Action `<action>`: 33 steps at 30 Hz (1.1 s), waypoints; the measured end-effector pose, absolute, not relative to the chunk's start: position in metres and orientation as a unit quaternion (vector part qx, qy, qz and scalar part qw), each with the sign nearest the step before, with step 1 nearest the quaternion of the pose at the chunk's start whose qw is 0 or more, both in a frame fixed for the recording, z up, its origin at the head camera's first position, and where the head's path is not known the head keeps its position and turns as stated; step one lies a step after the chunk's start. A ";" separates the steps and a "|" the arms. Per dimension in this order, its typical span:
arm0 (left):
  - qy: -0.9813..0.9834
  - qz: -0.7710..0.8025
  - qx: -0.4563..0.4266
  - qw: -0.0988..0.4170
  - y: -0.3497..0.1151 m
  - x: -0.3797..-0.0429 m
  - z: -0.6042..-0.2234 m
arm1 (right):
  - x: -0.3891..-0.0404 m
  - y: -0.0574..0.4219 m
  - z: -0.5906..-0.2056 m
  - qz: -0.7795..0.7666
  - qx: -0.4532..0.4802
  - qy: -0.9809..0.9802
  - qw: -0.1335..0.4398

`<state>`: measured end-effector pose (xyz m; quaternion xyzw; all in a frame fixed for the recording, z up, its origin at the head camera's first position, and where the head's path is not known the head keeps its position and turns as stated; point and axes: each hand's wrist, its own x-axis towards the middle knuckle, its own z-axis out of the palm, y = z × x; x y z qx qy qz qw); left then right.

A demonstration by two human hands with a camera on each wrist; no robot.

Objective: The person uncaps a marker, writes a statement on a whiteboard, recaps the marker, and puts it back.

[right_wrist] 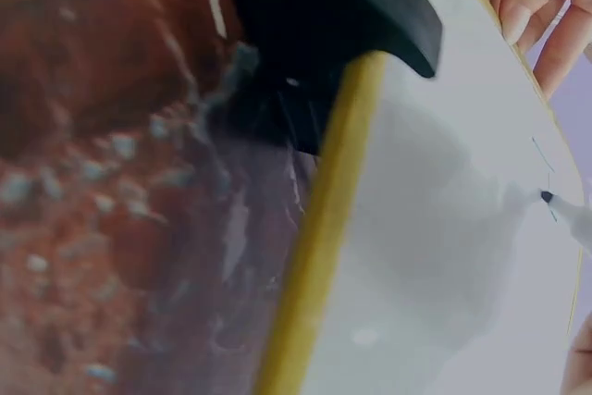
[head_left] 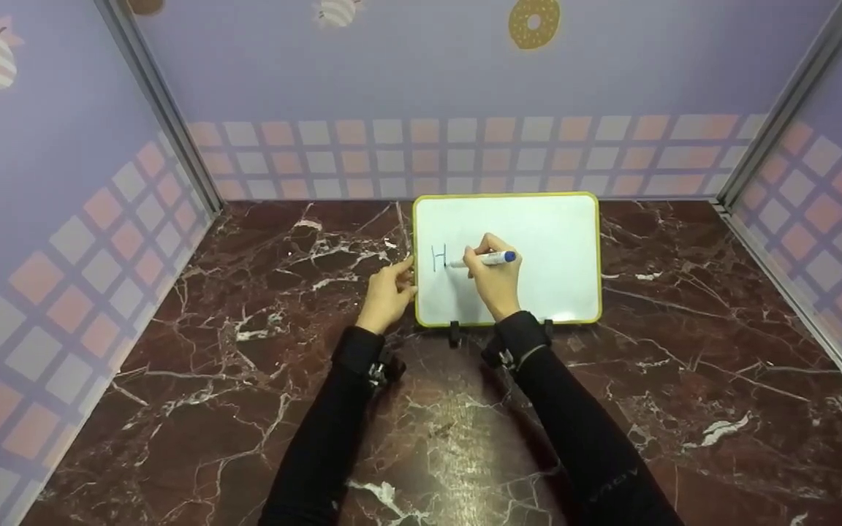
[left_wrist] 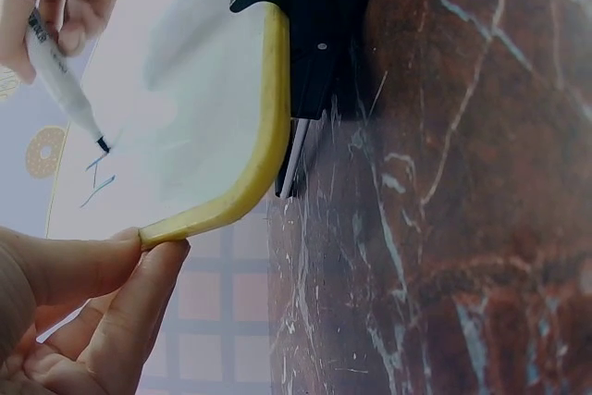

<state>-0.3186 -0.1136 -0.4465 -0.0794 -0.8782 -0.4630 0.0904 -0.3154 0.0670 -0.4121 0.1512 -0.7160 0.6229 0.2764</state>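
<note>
A whiteboard (head_left: 556,248) with a yellow rim leans on a black stand (head_left: 454,334) on the table. My left hand (head_left: 384,296) pinches the board's left edge; the left wrist view shows the thumb and fingers (left_wrist: 139,307) on either side of the yellow rim (left_wrist: 268,127). In my right hand (head_left: 500,281) is a white marker (head_left: 485,259) with a blue end, gripped over the left half of the board. Its dark tip (left_wrist: 104,145) is right at blue strokes (head_left: 438,257) that look like an H. The right wrist view catches only a little of the right hand.
The dark red marbled table (head_left: 260,409) spreads around the stand. Behind it rises a purple wall (head_left: 421,80) with pink and white squares, and side panels (head_left: 48,219) flank the table left and right. Stand hooks (right_wrist: 370,6) curl over the board's lower rim.
</note>
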 end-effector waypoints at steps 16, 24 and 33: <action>-0.879 -0.460 -0.081 0.099 -0.113 -0.319 -0.448 | -0.313 0.073 -0.414 0.633 0.121 -0.702 0.304; -0.880 -0.458 -0.076 0.099 -0.113 -0.319 -0.448 | -0.316 0.075 -0.414 0.626 0.125 -0.702 0.316; -0.881 -0.459 -0.077 0.085 -0.113 -0.318 -0.446 | -0.312 0.076 -0.416 0.628 0.135 -0.713 0.281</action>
